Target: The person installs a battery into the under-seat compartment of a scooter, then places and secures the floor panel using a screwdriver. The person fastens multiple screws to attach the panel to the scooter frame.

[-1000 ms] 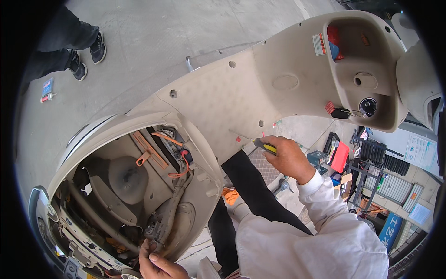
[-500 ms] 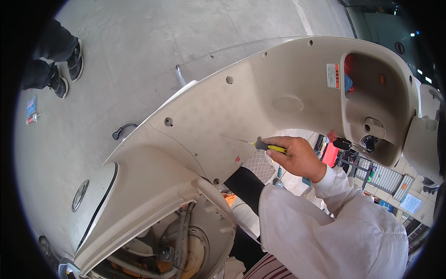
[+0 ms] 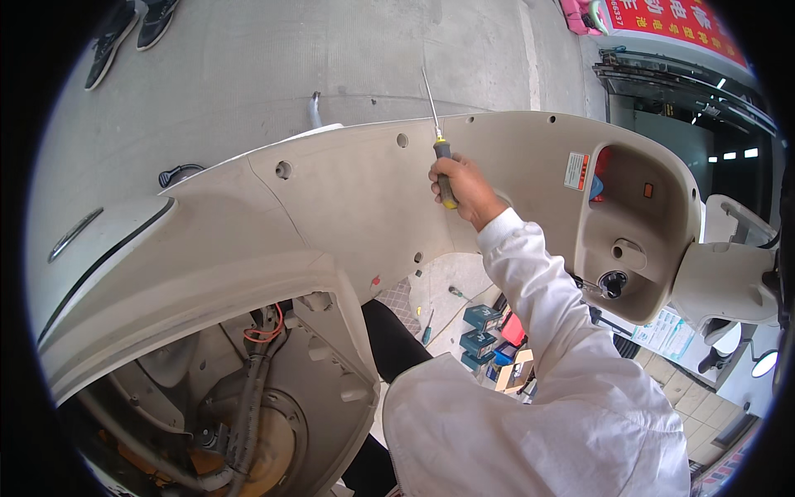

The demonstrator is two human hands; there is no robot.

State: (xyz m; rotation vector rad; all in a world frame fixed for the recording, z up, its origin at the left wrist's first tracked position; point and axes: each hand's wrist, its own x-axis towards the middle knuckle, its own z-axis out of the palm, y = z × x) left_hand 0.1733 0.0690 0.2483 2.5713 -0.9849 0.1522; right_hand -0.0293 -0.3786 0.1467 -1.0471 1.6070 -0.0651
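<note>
My right hand (image 3: 470,190) is closed around the dark handle of a screwdriver (image 3: 441,151) with yellow ends. Its long thin shaft points away from me, past the far edge of the beige scooter floor panel (image 3: 339,199). Below the hand lies that panel, which has several round holes; the tip appears over the grey ground beyond, touching nothing that I can make out. To the right, the front panel has a storage pocket (image 3: 633,174) and an ignition lock (image 3: 613,283) with keys hanging by it. My left hand does not show.
At lower left an open bay (image 3: 240,406) exposes hoses and wires. Boxes (image 3: 480,317) and loose screwdrivers (image 3: 427,327) lie on the ground on the near side. Another person's shoes (image 3: 112,45) stand at far left. A black curved part (image 3: 178,174) rests beyond the scooter.
My right hand has moved outward with the screwdriver, from the panel's near edge to its far edge. The shaft has swung from pointing left to pointing away. The view has shifted too.
</note>
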